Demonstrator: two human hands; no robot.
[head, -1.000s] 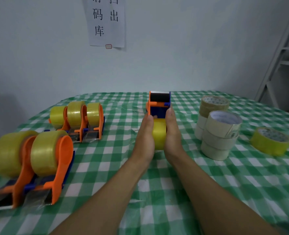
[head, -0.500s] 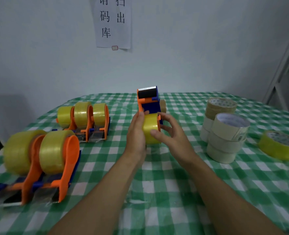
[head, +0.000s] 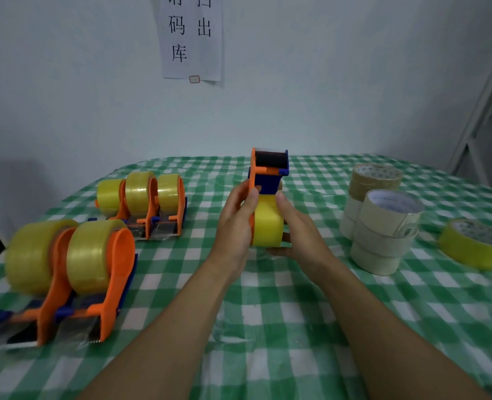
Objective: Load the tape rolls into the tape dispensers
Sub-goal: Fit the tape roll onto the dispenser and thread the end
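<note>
**Both hands closed on one dispenser and its yellow roll**

The left hand (head: 236,223) grips the orange side of the tape dispenser (head: 268,174), thumb laid up along the frame. The dispenser's head is tilted up and away. The right hand (head: 299,229) cups the yellow tape roll (head: 266,223) seated in that dispenser, thumb on the roll's top, fingers (head: 276,251) curled beneath it.

Open checked cloth (head: 268,313) lies on the wrist side of both hands and outward from the left knuckles. Beyond the fingertips the table's far edge curves close behind the dispenser, against a pale wall.

Well out from the left knuckles stand five loaded dispensers: a group of three (head: 152,197) farther off and a pair (head: 65,278) nearer, close to the table's left edge. Outward from the right knuckles, and nearer to them, are two stacks of pale rolls (head: 383,238), each three high as far as shows. Past those lies one loose yellow roll (head: 473,243), flat on the cloth.

A printed paper sheet (head: 191,39) hangs on the wall, and a white metal frame (head: 487,111) stands at far right.
</note>
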